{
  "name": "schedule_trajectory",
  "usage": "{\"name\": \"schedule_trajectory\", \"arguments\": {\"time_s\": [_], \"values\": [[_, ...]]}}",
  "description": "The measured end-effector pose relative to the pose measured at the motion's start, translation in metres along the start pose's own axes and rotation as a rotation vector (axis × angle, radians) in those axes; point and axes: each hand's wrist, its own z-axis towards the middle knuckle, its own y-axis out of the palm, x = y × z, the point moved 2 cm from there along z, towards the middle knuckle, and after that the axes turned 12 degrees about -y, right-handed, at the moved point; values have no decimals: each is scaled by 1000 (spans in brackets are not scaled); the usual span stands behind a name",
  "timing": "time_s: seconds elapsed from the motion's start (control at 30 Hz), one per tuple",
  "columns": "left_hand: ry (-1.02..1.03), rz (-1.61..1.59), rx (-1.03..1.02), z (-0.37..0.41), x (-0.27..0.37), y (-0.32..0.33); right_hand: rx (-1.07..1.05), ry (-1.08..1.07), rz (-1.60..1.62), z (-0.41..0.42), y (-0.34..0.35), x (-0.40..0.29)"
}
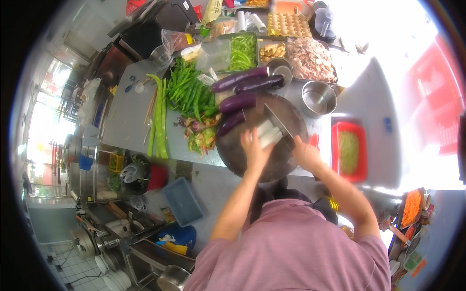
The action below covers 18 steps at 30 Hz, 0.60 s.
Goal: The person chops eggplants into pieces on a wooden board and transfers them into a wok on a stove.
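Observation:
On a round dark chopping board [233,156], my left hand [256,151] rests on several pale, peeled vegetable pieces [268,135] laid side by side, with its fingers over their left end. My right hand [305,154] grips a cleaver [279,122] by its handle, its blade edge-on close to the right end of the pieces. Purple eggplants [238,102] lie at the board's upper left, some overlapping its rim. Whether the blade touches the pieces cannot be told.
Left of the board lie green peppers [189,89], long green stalks [157,120] and a heap of trimmings [200,136]. Beyond stand trays of sliced green pepper [243,51] and sliced meat [311,58]. A steel pot [319,99] and red basin [335,152] are at right.

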Motion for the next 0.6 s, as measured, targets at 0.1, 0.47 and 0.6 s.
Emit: {"name": "schedule_trajectory", "arguments": {"time_s": [0.1, 0.47, 0.6], "values": [[-4, -25, 22, -2, 2, 4, -49, -23, -25, 6, -6, 9], [116, 118, 132, 10, 28, -23, 3, -58, 25, 8, -10, 21], [21, 34, 262, 23, 17, -50, -7, -75, -5, 10, 2, 42]]}}
